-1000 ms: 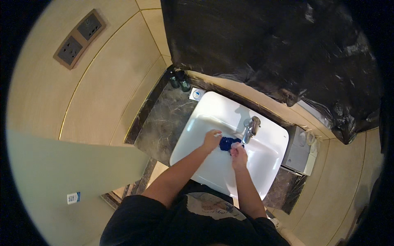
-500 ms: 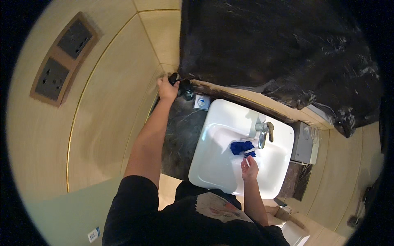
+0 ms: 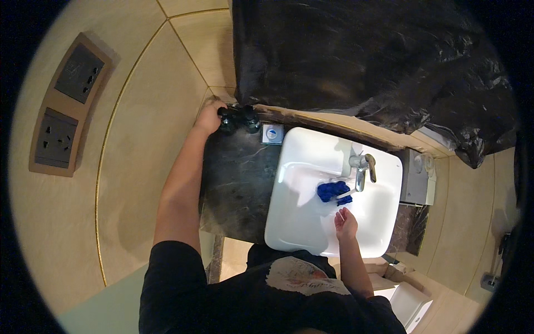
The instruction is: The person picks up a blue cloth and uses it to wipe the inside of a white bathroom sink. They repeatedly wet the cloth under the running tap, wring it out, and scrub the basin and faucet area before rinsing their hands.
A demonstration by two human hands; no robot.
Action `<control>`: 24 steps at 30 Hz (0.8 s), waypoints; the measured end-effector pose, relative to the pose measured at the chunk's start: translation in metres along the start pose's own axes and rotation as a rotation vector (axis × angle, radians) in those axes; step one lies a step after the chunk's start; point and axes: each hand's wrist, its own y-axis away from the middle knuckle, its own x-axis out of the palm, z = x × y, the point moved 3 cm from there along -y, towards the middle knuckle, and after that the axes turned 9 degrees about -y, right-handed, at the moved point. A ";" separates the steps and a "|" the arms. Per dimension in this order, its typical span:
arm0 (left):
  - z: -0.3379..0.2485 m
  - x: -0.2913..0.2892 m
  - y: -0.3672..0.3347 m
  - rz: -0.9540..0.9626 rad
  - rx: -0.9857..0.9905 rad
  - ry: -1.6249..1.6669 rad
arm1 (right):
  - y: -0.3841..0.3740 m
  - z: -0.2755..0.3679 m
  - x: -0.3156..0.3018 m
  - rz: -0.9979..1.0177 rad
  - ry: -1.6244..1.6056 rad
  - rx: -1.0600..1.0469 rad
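Note:
In the far left corner of the counter, my left hand [image 3: 209, 118] is closed round the left side of a dark bottle [image 3: 227, 122], its fingers partly hidden. A second dark bottle [image 3: 251, 121] stands just right of it. Over the white sink [image 3: 278, 225], my right hand [image 3: 346, 224] is held palm up with fingers loosely curved and apart, nothing visible in it. Beyond its fingertips lies a bunched, wet-looking blue cloth [image 3: 332, 191] in the basin. A stream of water from the chrome faucet [image 3: 361, 172] falls at the cloth's right side.
A small white-and-blue box [image 3: 272, 134] sits left of the sink on the dark stone counter [image 3: 236, 183]. Black plastic sheeting [image 3: 356, 61] hangs behind. A grey box [image 3: 414, 178] stands at right. Wall sockets [image 3: 69, 106] are at far left.
My left hand has lowered the dark bottle beside the other one, its grip now at the bottle's left side. My right hand stays palm up over the sink. The view has shifted slightly.

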 end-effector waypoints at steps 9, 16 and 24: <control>0.001 0.002 0.016 -0.034 -0.019 0.043 | 0.003 -0.005 0.036 0.075 0.126 0.001; -0.042 -0.012 0.012 -0.109 -0.125 -0.088 | 0.000 -0.007 0.014 0.036 0.130 0.026; -0.040 0.067 0.001 0.245 -0.748 0.594 | 0.001 -0.013 -0.011 0.029 0.047 0.039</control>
